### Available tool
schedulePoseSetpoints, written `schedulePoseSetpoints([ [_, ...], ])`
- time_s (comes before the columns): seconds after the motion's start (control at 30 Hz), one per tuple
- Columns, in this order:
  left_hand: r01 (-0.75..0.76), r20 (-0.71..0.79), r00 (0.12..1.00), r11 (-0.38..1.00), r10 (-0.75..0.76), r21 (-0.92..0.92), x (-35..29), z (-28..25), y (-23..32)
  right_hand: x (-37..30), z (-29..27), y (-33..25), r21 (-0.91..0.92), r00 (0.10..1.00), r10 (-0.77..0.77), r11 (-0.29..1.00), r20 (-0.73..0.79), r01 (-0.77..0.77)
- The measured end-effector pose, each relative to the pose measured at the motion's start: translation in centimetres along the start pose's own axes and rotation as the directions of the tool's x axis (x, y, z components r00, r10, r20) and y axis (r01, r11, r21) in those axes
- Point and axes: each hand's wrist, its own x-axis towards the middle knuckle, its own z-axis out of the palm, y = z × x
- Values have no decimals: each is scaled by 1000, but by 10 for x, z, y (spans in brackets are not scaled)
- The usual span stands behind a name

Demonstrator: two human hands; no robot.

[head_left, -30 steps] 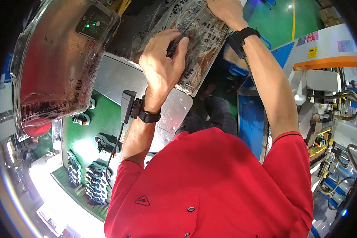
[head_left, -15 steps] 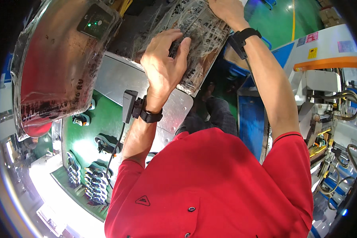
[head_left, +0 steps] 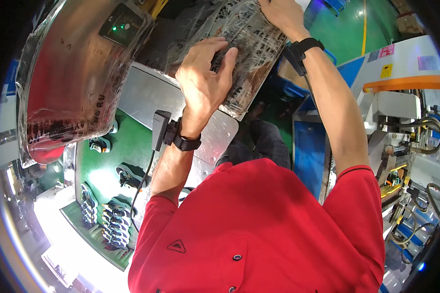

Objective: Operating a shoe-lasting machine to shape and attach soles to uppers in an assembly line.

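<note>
Head view: left hand (head_left: 205, 78) lies flat, fingers spread, on the plastic-wrapped dark slab (head_left: 239, 44); right hand (head_left: 283, 14) grips its far edge.

Red short-sleeved polo shirt (head_left: 259, 234) (dark buttons, small chest emblem), black wristbands, a cabled device strapped at left wrist

Film-wrapped tray (head_left: 239, 44) on metal table (head_left: 146, 97)

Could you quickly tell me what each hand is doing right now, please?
Left hand: open, fingers spread flat on the plastic-wrapped panel.
Right hand: gripping the panel's upper edge.
</note>
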Motion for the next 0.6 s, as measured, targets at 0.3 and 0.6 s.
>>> schedulePoseSetpoints([
  [0.3, 2, 7, 1000, 1000, -2, -1, 0, -1, 1, 0, -5, -2, -10, 999, 9, 1000, 52, -9],
  [0.6, 12, 11, 1000, 1000, -12, -7, -4, 1, 5, -7, -5, 2, 10, 1000, -11, 1000, 19, 10],
])
